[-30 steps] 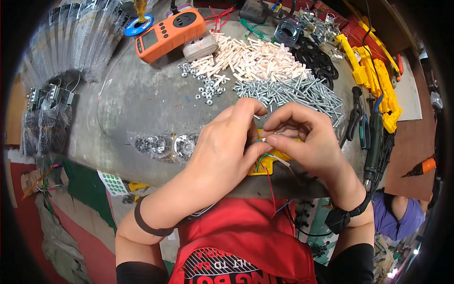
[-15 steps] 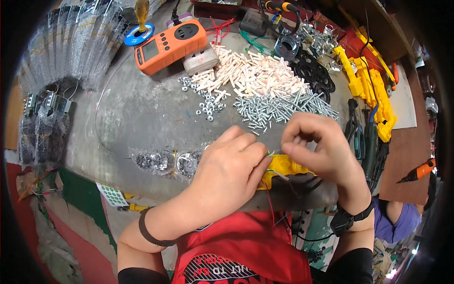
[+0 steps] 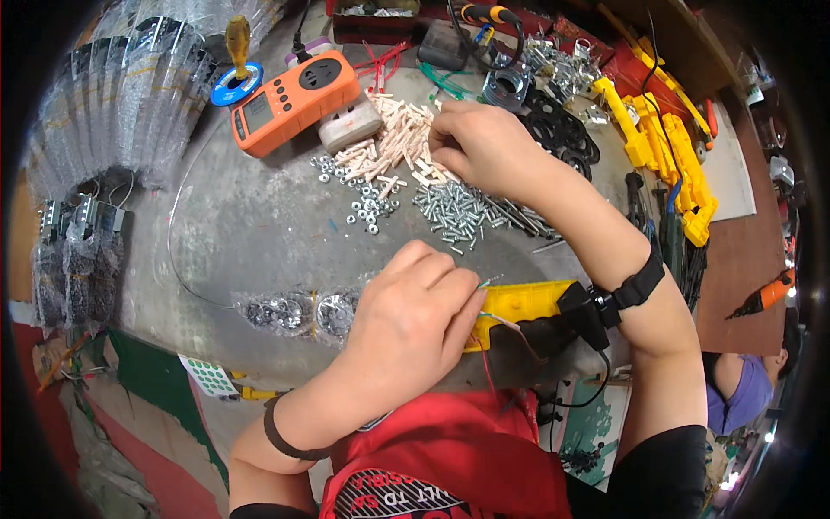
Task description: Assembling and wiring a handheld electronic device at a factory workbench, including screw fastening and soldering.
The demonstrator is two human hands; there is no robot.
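My left hand (image 3: 415, 307) is closed in a pinch on a thin green wire (image 3: 484, 285) whose bare end points right. Beside the fingertips lies a yellow plastic casing (image 3: 532, 301) with a black part along its near side. Red and white wires (image 3: 500, 321) hang from the casing close to my left hand. My right hand (image 3: 488, 147) reaches over a pile of short pale sleeve-like pieces (image 3: 399, 130), its fingers curled down into them. What its fingertips pinch is hidden. Silver screws (image 3: 458, 212) lie just below that hand.
An orange meter with a socket (image 3: 298, 99) and a blue spool (image 3: 236, 85) stand at the far left. Nuts (image 3: 372, 210) lie mid-table. Bubble-wrapped parts (image 3: 294, 313) are left of my left hand. Yellow casings (image 3: 674, 164) and black rings (image 3: 562, 130) lie right.
My right hand has moved from beside the left hand's fingertips up and away to the pale pieces. My left hand keeps its pinch near the yellow casing, which is now less covered.
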